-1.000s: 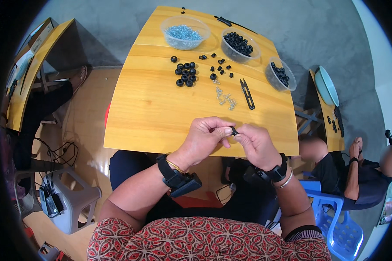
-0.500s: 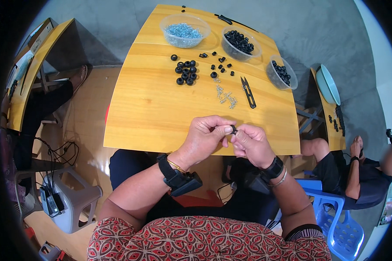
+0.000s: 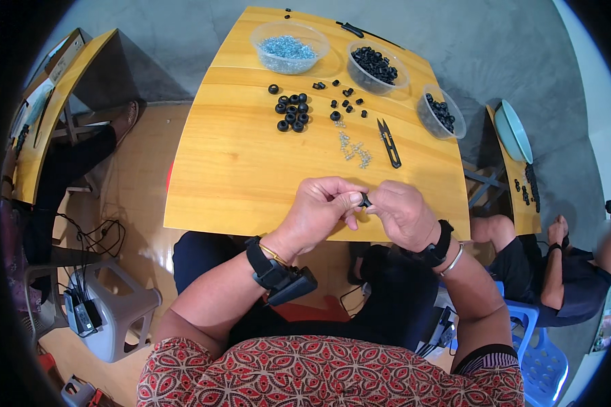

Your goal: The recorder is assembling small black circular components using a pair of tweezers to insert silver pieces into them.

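Over the near edge of the table, my left hand (image 3: 324, 207) pinches a small black rubber-like ring (image 3: 364, 199) between thumb and fingers. My right hand (image 3: 402, 211) meets it from the other side, fingers closed at its right end; what they grip is hidden. Farther off lie several thick black rings (image 3: 290, 118) in a cluster, with smaller black pieces (image 3: 347, 103) to their right. A pile of tiny silvery parts (image 3: 355, 152) is in front of those, beside black thread snips (image 3: 390, 144).
Along the far side stand three clear plastic bowls: one with bluish small parts (image 3: 289, 47), one with black pieces (image 3: 373, 65), one with black rings (image 3: 441, 113). A black-handled tool (image 3: 352, 29) lies behind. A person (image 3: 557, 271) sits at right; a grey stool (image 3: 115, 312) stands left.
My right hand has turned, its back now more upward and its wrist shifted right. My left hand keeps its pinch on the black ring, nearly unmoved.
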Action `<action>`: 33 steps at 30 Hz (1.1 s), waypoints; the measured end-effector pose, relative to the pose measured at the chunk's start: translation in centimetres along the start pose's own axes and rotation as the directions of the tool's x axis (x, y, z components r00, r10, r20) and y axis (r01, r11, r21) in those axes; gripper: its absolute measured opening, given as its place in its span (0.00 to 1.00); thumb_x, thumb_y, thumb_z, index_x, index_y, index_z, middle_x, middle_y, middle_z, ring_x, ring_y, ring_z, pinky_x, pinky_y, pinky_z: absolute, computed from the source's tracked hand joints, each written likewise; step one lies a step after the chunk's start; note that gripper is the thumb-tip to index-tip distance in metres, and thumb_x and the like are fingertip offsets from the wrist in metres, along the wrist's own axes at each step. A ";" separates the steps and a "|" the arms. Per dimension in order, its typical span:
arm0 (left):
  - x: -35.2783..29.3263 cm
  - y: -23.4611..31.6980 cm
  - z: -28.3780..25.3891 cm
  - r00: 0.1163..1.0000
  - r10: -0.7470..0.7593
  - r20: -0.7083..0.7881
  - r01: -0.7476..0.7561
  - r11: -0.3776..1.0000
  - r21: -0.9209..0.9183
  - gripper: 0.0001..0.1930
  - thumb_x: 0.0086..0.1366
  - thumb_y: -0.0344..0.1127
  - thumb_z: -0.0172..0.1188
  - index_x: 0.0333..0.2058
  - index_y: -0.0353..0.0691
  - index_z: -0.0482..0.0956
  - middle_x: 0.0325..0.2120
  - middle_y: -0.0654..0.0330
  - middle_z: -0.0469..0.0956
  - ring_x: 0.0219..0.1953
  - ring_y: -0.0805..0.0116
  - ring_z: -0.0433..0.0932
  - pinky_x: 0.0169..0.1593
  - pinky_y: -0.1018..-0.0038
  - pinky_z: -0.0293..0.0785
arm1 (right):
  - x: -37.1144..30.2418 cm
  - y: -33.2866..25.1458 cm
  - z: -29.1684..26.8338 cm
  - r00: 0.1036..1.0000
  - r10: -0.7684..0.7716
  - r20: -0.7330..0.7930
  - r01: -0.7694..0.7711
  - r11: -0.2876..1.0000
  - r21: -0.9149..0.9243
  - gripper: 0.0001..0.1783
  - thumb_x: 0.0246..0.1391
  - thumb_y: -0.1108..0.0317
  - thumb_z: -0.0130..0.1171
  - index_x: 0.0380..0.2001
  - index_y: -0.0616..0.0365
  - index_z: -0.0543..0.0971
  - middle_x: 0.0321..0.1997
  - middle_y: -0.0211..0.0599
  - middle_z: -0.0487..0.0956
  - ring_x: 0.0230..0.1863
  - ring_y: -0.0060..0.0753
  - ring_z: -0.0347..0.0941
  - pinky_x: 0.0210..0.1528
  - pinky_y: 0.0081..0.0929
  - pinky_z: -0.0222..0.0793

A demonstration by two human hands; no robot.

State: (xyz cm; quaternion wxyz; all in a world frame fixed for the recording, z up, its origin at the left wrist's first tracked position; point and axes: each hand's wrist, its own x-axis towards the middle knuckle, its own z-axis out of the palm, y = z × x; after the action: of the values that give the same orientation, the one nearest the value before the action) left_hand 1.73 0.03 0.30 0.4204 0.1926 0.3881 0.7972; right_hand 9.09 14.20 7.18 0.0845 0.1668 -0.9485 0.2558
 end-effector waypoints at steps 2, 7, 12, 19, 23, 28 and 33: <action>0.0 -0.1 0.2 1.000 0.016 -0.008 -0.016 1.000 0.008 0.07 0.57 0.25 0.50 0.33 0.31 0.73 0.25 0.57 0.75 0.19 0.75 0.71 0.26 0.81 0.70 | -0.5 0.1 0.7 0.995 0.094 -0.042 -0.087 0.985 0.147 0.01 0.43 0.77 0.50 0.21 0.62 0.69 0.15 0.39 0.65 0.18 0.37 0.64 0.20 0.27 0.58; -0.1 -0.3 0.2 0.997 0.078 -0.002 -0.077 0.997 0.025 0.07 0.57 0.25 0.50 0.33 0.32 0.73 0.23 0.58 0.74 0.20 0.75 0.71 0.26 0.82 0.69 | -1.8 -0.1 2.1 0.885 0.464 0.043 -0.404 0.718 0.567 0.08 0.50 0.70 0.49 0.22 0.63 0.70 0.14 0.26 0.63 0.15 0.18 0.59 0.18 0.19 0.55; -0.1 -0.5 0.3 0.995 0.101 -0.015 -0.100 0.994 0.045 0.07 0.56 0.24 0.50 0.33 0.31 0.74 0.21 0.58 0.74 0.20 0.76 0.70 0.25 0.83 0.68 | -2.5 0.6 2.7 0.791 0.494 0.361 -0.404 -0.021 0.915 0.11 0.53 0.66 0.47 0.23 0.62 0.71 0.17 0.23 0.65 0.18 0.14 0.59 0.20 0.15 0.56; -0.1 -0.1 0.5 0.996 0.077 -0.043 -0.076 0.997 0.029 0.06 0.56 0.24 0.50 0.31 0.31 0.74 0.21 0.59 0.74 0.18 0.78 0.69 0.22 0.84 0.67 | -0.9 0.1 2.1 0.986 0.111 -0.124 -0.075 0.962 0.261 0.02 0.44 0.77 0.49 0.21 0.62 0.68 0.14 0.35 0.63 0.16 0.35 0.61 0.21 0.26 0.57; 0.0 0.1 0.6 0.998 0.043 -0.053 -0.042 0.999 0.033 0.06 0.56 0.24 0.50 0.31 0.30 0.74 0.22 0.58 0.74 0.18 0.77 0.70 0.22 0.83 0.68 | -0.2 0.5 0.5 0.998 -0.055 -0.002 0.055 0.996 -0.064 0.07 0.34 0.81 0.49 0.21 0.60 0.69 0.19 0.40 0.67 0.22 0.44 0.63 0.23 0.29 0.59; 0.2 -0.1 0.1 0.999 0.021 -0.025 -0.022 0.999 -0.023 0.06 0.57 0.24 0.49 0.33 0.32 0.73 0.24 0.57 0.74 0.19 0.75 0.71 0.24 0.81 0.70 | 0.6 0.0 -0.3 0.992 -0.101 0.081 0.117 0.969 -0.218 0.06 0.35 0.81 0.50 0.22 0.60 0.70 0.20 0.41 0.68 0.23 0.45 0.65 0.24 0.30 0.60; 0.2 -0.2 0.1 0.999 0.047 -0.002 -0.047 0.997 -0.054 0.07 0.57 0.24 0.49 0.34 0.33 0.73 0.24 0.58 0.74 0.19 0.76 0.70 0.25 0.82 0.69 | -0.3 0.4 1.4 0.980 0.193 -0.044 -0.177 0.953 0.245 0.02 0.42 0.77 0.52 0.23 0.62 0.70 0.15 0.36 0.66 0.18 0.28 0.63 0.20 0.22 0.59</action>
State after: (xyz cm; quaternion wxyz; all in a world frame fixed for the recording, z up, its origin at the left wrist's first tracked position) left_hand 1.79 0.35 0.21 0.4066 0.1897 0.3619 0.8171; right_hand 9.13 13.85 5.71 0.0716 0.0776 -0.9186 0.3809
